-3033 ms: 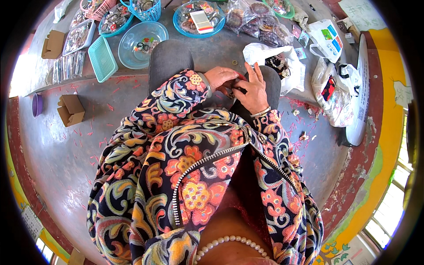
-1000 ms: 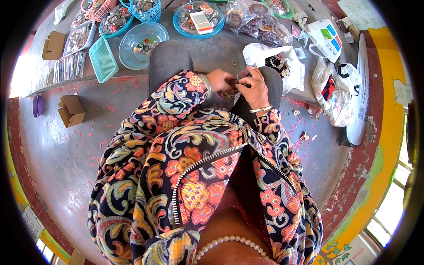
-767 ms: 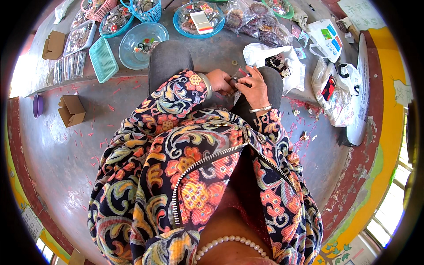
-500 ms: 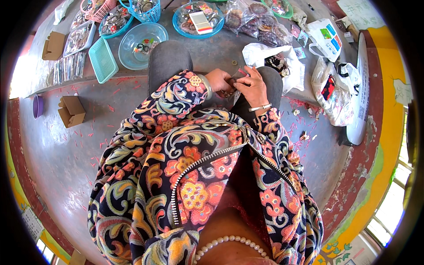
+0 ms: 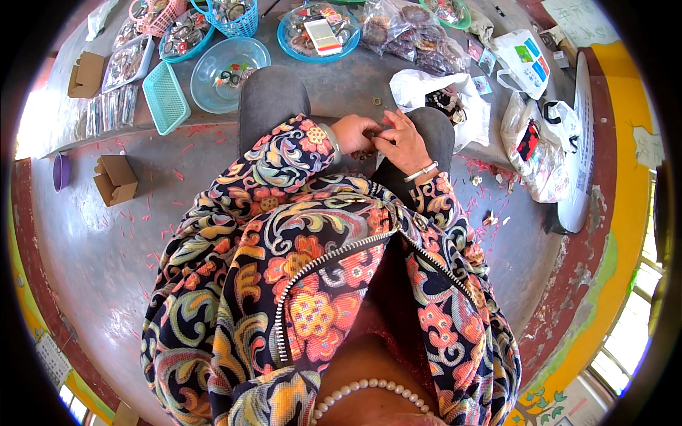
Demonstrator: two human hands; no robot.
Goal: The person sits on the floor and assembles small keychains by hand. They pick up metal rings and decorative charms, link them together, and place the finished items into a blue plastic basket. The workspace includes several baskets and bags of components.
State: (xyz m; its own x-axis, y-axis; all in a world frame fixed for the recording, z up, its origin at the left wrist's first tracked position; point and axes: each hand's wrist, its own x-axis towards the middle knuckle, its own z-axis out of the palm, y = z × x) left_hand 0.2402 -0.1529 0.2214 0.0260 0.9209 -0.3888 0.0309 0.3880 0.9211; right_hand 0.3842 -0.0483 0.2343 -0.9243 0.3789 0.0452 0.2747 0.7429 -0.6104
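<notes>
- At 12 o'clock from your chest, your left hand (image 5: 349,133) and right hand (image 5: 403,144) meet, fingers drawn in narrow on a small dark piece (image 5: 376,133).
- It looks light and probably fairly stiff; being so small it may slip, so pinch its edge between right thumb and forefinger and steady it with your left fingers.
- Your fingers cover most of it: you cannot make out its shape, its material or which hand bears it.
- At 2 o'clock from your hands, a white plastic bag (image 5: 474,121) gapes just beside your knee, its folds partly hiding dark beaded strands (image 5: 447,105).
- Farther, at 10 o'clock, a clear blue basin (image 5: 206,89) holds colourful bits too small to tell.
- Beyond it, the upper edge cuts off a pink basket (image 5: 168,15).
</notes>
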